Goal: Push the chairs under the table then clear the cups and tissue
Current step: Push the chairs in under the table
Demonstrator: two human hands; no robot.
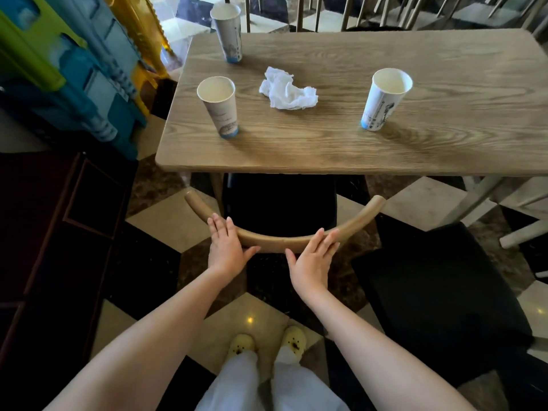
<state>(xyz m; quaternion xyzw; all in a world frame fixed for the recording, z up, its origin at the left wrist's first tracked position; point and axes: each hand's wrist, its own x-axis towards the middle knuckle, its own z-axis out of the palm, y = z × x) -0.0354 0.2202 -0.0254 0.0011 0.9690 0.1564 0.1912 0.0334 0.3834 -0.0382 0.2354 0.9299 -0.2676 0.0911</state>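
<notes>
At the near edge of the table [326, 155], a chair [278, 203] stands with its dark seat partly under the top and its curved wooden backrest [281, 243] out over the floor. The left hand [226, 247] and right hand [311, 258] both lie flat against the backrest, fingers straight and thumbs spread, gripping nothing; they look set to press it forward. Judging by how much seat shows, this chair is roughly halfway in and needs a further shove.

Just to the right, a second chair [439, 292] with a dark seat sits well clear of the table, so it appears not yet pushed. The first part of the task therefore looks barely begun: 1 chair mid-push and at least 1 more to go. Chair backs at the far side [370, 13] stand close to the table; whether they need moving I cannot tell.

None of the clearing is done. 3 paper cups stand upright on the tabletop: the near-left cup [219, 106], the far-left cup [228, 32] by the far corner, and the right cup [384, 99], well apart from the others. The crumpled white tissue [287, 90] lies between the near-left cup and the right cup, touching neither.
</notes>
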